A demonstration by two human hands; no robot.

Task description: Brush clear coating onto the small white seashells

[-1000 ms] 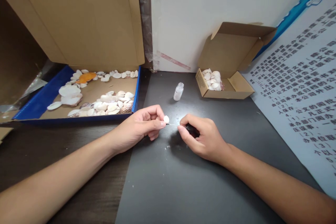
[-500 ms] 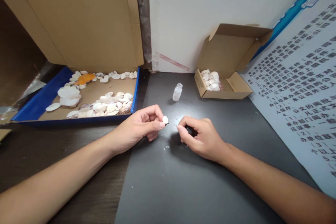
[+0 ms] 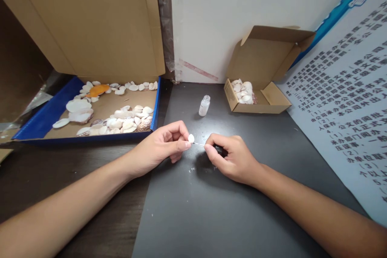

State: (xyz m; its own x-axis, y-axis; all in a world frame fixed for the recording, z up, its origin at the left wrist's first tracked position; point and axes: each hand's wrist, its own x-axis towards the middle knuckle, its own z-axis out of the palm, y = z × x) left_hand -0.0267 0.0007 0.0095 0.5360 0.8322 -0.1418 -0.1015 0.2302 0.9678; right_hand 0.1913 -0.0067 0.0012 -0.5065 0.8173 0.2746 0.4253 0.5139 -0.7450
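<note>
Between the thumb and fingers of my left hand (image 3: 169,143) is a small white seashell (image 3: 191,138). My right hand (image 3: 231,157) is closed around the black cap of a thin applicator brush (image 3: 198,144). The brush points left, and its tip is at the lower edge of the shell; whether it touches cannot be made out. Behind my hands a small uncapped glass bottle (image 3: 204,107) with whitish contents stands upright on the grey mat (image 3: 242,217).
At left lies an open blue-edged cardboard box (image 3: 156,107) holding many white shells (image 3: 121,124) and an orange shell (image 3: 98,90). A smaller open carton (image 3: 260,109) with shells stands at back right. A printed sheet (image 3: 341,121) slants along the right side.
The shell and the brush have shifted very slightly to the right. Both hands keep nearly the same position and grip.
</note>
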